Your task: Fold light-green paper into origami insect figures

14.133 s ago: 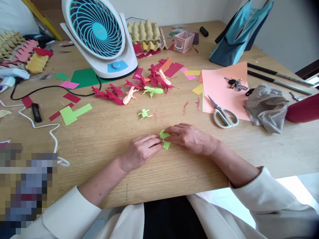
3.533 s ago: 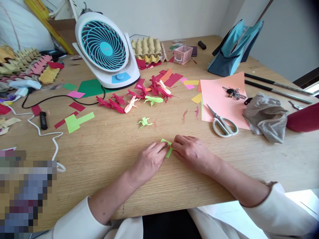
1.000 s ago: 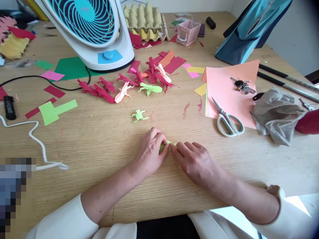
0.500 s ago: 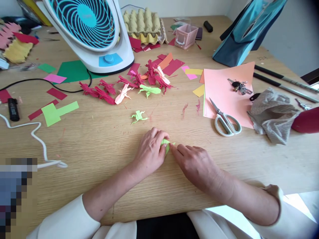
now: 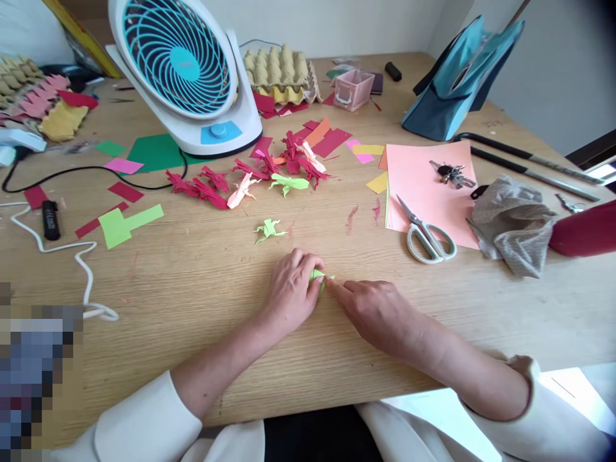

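Observation:
A small piece of light green folded paper lies on the table between my hands, mostly covered by fingers. My left hand is closed over it, thumb and index finger pinching it. From the other side, my right hand presses the paper's right tip with its index finger, the other fingers curled in. Just beyond sits a light green origami frog. Farther back is a cluster of folded paper figures, among them a green one, a pale pink one and several dark red ones.
White-handled scissors lie partly on pink paper sheets, with keys on top. A crumpled grey cloth is at right. A fan, egg trays and a pink basket stand behind. Green scraps lie left.
The camera view has tilted and shifted slightly, so the background appears lower. Both hands stay at the green paper, with less of it showing between the fingers.

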{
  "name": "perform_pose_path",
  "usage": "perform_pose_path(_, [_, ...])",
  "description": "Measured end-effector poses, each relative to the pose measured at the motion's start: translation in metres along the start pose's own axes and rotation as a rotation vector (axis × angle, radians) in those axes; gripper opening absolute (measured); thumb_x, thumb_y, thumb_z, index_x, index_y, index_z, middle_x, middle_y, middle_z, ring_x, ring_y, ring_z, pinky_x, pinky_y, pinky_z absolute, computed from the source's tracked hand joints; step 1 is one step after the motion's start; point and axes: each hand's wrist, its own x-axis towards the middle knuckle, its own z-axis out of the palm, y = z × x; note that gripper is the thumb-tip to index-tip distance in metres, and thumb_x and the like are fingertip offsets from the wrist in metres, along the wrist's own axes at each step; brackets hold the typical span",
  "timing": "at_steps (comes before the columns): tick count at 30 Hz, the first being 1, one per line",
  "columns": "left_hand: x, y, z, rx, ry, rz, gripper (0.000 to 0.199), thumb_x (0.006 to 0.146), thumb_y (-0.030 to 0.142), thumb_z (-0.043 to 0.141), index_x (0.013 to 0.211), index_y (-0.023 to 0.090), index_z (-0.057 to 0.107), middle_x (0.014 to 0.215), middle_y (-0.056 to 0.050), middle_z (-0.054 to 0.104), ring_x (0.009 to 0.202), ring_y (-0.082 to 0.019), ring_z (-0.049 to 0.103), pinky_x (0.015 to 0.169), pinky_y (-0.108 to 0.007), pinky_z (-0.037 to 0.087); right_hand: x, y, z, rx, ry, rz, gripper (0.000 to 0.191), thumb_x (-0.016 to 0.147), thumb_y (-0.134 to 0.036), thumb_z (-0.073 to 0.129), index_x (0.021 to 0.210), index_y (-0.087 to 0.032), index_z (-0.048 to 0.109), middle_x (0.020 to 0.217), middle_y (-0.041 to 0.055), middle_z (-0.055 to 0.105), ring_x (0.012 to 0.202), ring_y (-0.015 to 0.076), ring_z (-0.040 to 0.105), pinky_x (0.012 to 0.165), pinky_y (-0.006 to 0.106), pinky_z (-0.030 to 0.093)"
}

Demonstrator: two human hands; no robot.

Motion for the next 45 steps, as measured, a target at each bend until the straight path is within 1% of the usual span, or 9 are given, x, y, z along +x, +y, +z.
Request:
perform_pose_path(4, [0.000, 0.000, 0.000, 0.020, 0.002, 0.018, 0.013, 0.090, 0.016, 0.050, 0.101, 0.021, 0.056, 0.104, -0.006, 0.055, 0.098, -0.024, 0.055, 0.086, -0.039, 0.044, -0.001, -0.013, 0.002, -0.148, -0.017, 0.032, 0.050, 0.091, -0.003, 0.043, 0.140, -0.010, 0.046, 0.090, 0.0114, 0.069, 0.076, 0.0227, 0.068, 0.060, 0.034, 0.044])
perform_pose_path(9, [0.000, -0.002, 0.001, 0.022, 0.008, 0.027, 0.012, 0.090, 0.017, 0.049, 0.100, 0.020, 0.055, 0.102, -0.007, 0.055, 0.097, -0.024, 0.055, 0.087, -0.040, 0.045, -0.002, -0.020, 0.006, -0.197, 0.018, 0.057, 0.047, 0.091, -0.002, 0.042, 0.137, -0.004, 0.048, 0.087, 0.0120, 0.068, 0.075, 0.0216, 0.067, 0.058, 0.033, 0.047])
perform_pose_path(15, [-0.003, -0.005, -0.001, -0.008, 0.026, 0.086, 0.016, 0.090, 0.015, 0.049, 0.104, 0.020, 0.056, 0.104, -0.007, 0.053, 0.099, -0.023, 0.054, 0.089, -0.038, 0.045, -0.002, -0.025, 0.009, -0.217, 0.068, 0.124, 0.043, 0.091, -0.001, 0.041, 0.132, -0.007, 0.051, 0.085, 0.0112, 0.068, 0.073, 0.0210, 0.066, 0.059, 0.032, 0.045])
perform_pose_path(20, [-0.003, -0.005, -0.005, 0.089, 0.021, 0.079, 0.012, 0.087, 0.017, 0.059, 0.098, 0.021, 0.058, 0.106, -0.007, 0.055, 0.100, -0.025, 0.053, 0.087, -0.038, 0.043, 0.012, -0.004, 0.008, -0.101, 0.144, 0.195, 0.020, 0.095, -0.009, 0.043, 0.102, -0.015, 0.061, 0.088, 0.0097, 0.067, 0.076, 0.0215, 0.066, 0.060, 0.032, 0.040])
perform_pose_path(29, [0.001, -0.006, -0.016, 0.007, -0.112, -0.107, 0.015, 0.078, 0.024, 0.073, 0.086, 0.020, 0.061, 0.088, -0.002, 0.065, 0.087, -0.022, 0.059, 0.080, -0.036, 0.041, 0.034, 0.027, 0.022, 0.269, 0.393, 0.193, 0.021, 0.096, -0.020, 0.045, 0.102, -0.019, 0.065, 0.094, 0.0062, 0.071, 0.084, 0.0169, 0.065, 0.071, 0.025, 0.041])
perform_pose_path(34, [0.003, -0.011, -0.020, -0.277, -0.060, -0.089, 0.012, 0.076, 0.017, 0.069, 0.073, 0.019, 0.058, 0.080, 0.000, 0.064, 0.079, -0.017, 0.059, 0.074, -0.029, 0.043, 0.037, 0.030, 0.022, 0.624, 0.510, 0.178, 0.022, 0.092, -0.026, 0.050, 0.100, -0.018, 0.069, 0.086, 0.0044, 0.070, 0.073, 0.0152, 0.061, 0.069, 0.026, 0.042])
perform_pose_path(39, [0.008, -0.018, -0.024, -0.814, 0.124, -0.123, 0.013, 0.078, 0.027, 0.067, 0.086, 0.018, 0.061, 0.077, 0.000, 0.064, 0.072, -0.014, 0.059, 0.067, -0.025, 0.045, 0.042, 0.015, 0.003, 1.213, 0.346, 0.095, 0.041, 0.093, -0.053, 0.047, 0.095, -0.015, 0.064, 0.079, 0.0025, 0.063, 0.073, 0.0143, 0.056, 0.068, 0.026, 0.044])
perform_pose_path(42, [0.011, -0.020, -0.026, -1.069, 0.180, -0.151, 0.027, 0.076, 0.034, 0.070, 0.095, 0.016, 0.064, 0.080, -0.001, 0.065, 0.073, -0.014, 0.059, 0.068, -0.025, 0.046, 0.053, 0.004, -0.007, 1.277, 0.279, 0.045, 0.041, 0.084, -0.056, 0.061, 0.090, -0.015, 0.062, 0.079, 0.0013, 0.061, 0.072, 0.0131, 0.053, 0.066, 0.025, 0.042])
perform_pose_path(45, [0.013, -0.020, -0.028, -1.202, 0.228, -0.192, 0.026, 0.074, 0.037, 0.073, 0.084, 0.015, 0.065, 0.079, 0.000, 0.064, 0.073, -0.012, 0.057, 0.068, -0.023, 0.044, 0.066, -0.005, -0.010, 1.208, 0.303, 0.052, 0.041, 0.078, -0.056, 0.067, 0.081, -0.015, 0.059, 0.072, -0.0007, 0.057, 0.065, 0.0113, 0.048, 0.060, 0.024, 0.037])
